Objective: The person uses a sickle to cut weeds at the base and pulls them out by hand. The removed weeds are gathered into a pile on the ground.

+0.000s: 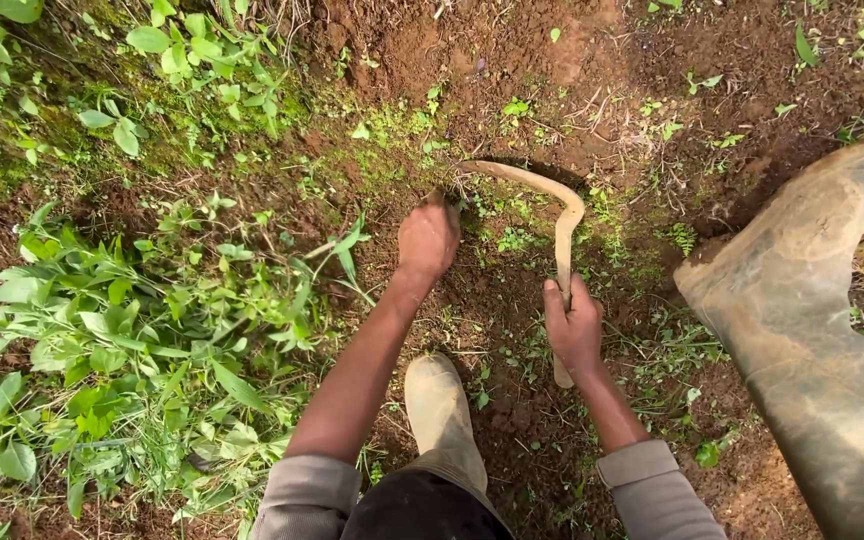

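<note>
A muddy boot (812, 330) looms right; right hand (574, 325) grips a sickle (552, 200), left hand (428, 238) pinches weeds (457, 190)

Sickle tip (472, 172) hidden among weeds (497, 205)

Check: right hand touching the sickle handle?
Touching. The head view shows the right hand wrapped around the sickle handle, fingers closed over the wood, with the handle's end sticking out below the fist.

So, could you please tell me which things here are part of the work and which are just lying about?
In use:
- sickle, in the right hand
- weeds, grasped by the left hand

Just about:
- leafy plants
- boots
- bare soil
</note>
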